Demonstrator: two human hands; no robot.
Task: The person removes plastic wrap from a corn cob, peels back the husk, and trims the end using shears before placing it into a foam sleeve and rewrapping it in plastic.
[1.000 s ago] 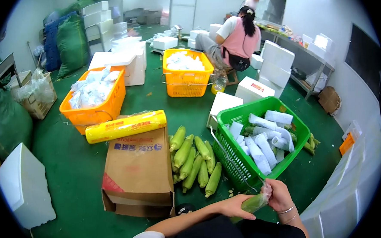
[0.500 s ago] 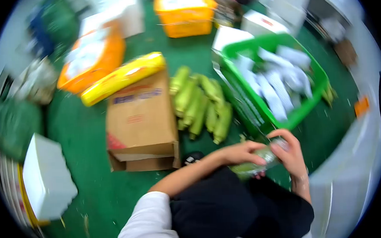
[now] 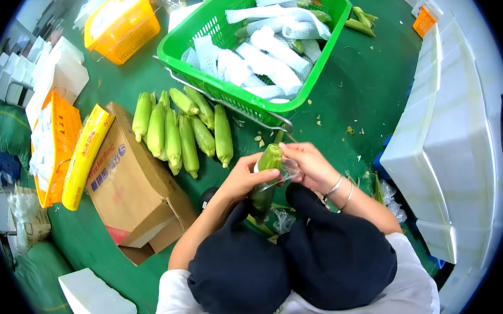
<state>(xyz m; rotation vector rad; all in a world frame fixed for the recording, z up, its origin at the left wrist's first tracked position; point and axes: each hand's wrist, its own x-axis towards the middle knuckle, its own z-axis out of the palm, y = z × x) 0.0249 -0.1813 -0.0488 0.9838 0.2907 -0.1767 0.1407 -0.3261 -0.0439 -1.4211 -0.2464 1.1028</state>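
The view has tipped down: both hands, left hand [image 3: 242,177] and right hand [image 3: 312,166], grip a corn cob [image 3: 266,179], wrapping film [image 3: 286,172] on; the green basket [image 3: 210,28] at twelve o'clock probably comes next.

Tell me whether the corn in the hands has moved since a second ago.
Yes. The corn now stands upright between the knees, tip nearer the green basket; before, it lay slanted, lower right.
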